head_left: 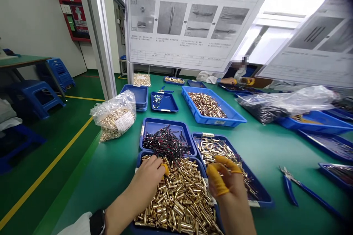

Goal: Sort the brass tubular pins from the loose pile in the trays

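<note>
My left hand [150,174] is bent down at the far left of a blue tray [204,170] heaped with brass tubes [179,198]. Its fingers are curled together, a yellow cover shows on one, and the fingertips are hidden. Just beyond lies a tray [147,126] of short black and red wires [167,141]. My right hand [227,180], with yellow finger covers, hovers over the near left part of another blue tray [264,194]. Its thumb and finger come together in a pinch; what is between them cannot be made out. That tray holds brass-tipped pieces [213,148].
Blue-handled cutters [291,183] lie at right. A bag of brass parts [117,119], stacked trays [138,95], a small-parts tray [164,102] and a bin of copper-coloured parts [205,104] stand farther back. An instruction sheet [190,49] hangs above. A co-worker's gloved hands [239,80] show behind.
</note>
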The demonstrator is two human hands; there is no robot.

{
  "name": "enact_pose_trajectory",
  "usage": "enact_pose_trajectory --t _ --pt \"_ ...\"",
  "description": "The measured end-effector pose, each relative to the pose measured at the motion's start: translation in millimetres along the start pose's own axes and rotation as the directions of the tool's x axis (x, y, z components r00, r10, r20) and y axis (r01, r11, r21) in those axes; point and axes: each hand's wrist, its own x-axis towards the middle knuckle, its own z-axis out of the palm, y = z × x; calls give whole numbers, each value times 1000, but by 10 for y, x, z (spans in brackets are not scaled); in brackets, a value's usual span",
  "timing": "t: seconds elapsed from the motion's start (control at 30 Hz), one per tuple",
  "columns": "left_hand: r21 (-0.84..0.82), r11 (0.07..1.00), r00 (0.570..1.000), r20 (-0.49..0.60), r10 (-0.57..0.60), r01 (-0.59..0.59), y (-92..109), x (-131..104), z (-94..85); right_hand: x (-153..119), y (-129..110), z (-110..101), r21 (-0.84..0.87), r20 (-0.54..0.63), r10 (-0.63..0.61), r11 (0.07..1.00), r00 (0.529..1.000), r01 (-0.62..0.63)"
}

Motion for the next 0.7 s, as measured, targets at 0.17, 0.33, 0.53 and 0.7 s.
enact_pose_trajectory --t 0.17,0.33,0.53,0.7 --pt "-499 859 946 -206 -250 118 -20 6 0 -207 155 185 -151 241 -120 975 963 160" --pt "-827 559 931 -156 -330 60 101 -16 -29 -315 187 318 -230 377 -152 940 913 252" --pt "-895 444 952 -97 -289 44 218 -39 -26 -324 148 311 -255 422 -79 946 903 202" --pt "-808 588 877 -256 -408 37 94 -23 -32 -318 91 327 -101 380 31 995 925 8"
